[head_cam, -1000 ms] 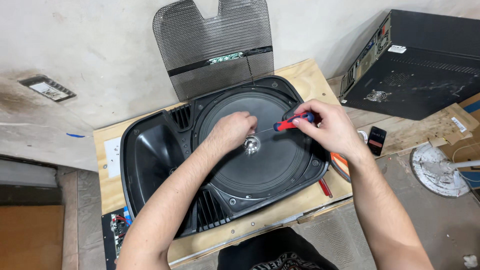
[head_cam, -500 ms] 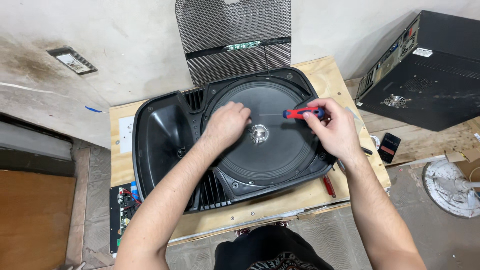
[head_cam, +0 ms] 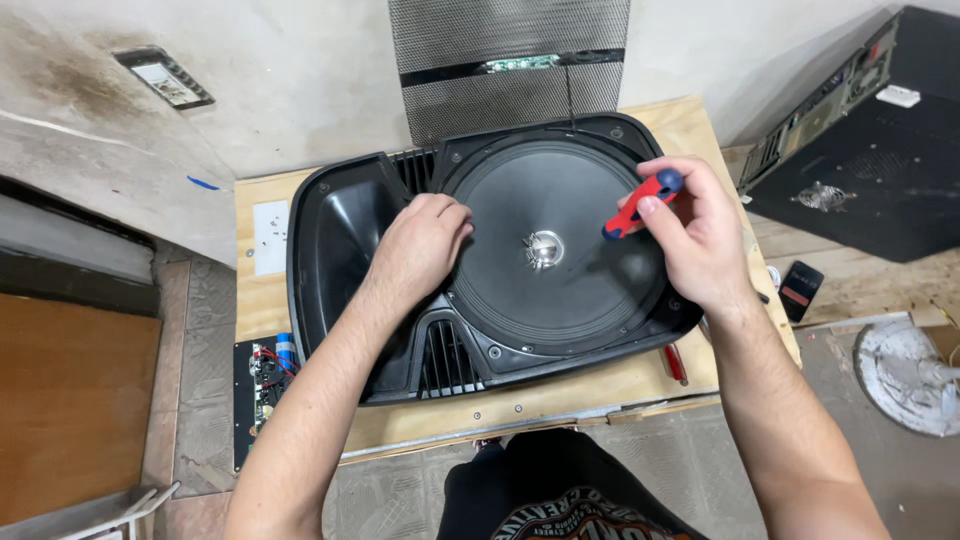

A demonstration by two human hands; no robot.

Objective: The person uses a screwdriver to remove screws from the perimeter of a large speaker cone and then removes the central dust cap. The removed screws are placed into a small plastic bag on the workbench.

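A black loudspeaker cabinet [head_cam: 340, 250] lies face up on a wooden board [head_cam: 262, 290]. Its large round black cone [head_cam: 545, 300] has a shiny metal cap [head_cam: 545, 249] at the centre. My left hand [head_cam: 420, 245] rests flat on the cone's left edge with the fingers curled. Over the right side of the cone, my right hand [head_cam: 700, 235] holds a red and blue screwdriver [head_cam: 640, 205]. The screwdriver points down and left toward the metal cap.
A metal mesh grille [head_cam: 500, 50] leans on the wall behind the cabinet. A black box [head_cam: 870, 160] lies at right, with a phone [head_cam: 801, 290] near it. A circuit board [head_cam: 262, 375] sits at the board's left edge. A second red tool [head_cam: 675, 365] lies by my right wrist.
The view has shifted, so the cabinet now sits further right in the picture. My left hand slid from near the centre cap to the cone's left edge. My right hand keeps the screwdriver.
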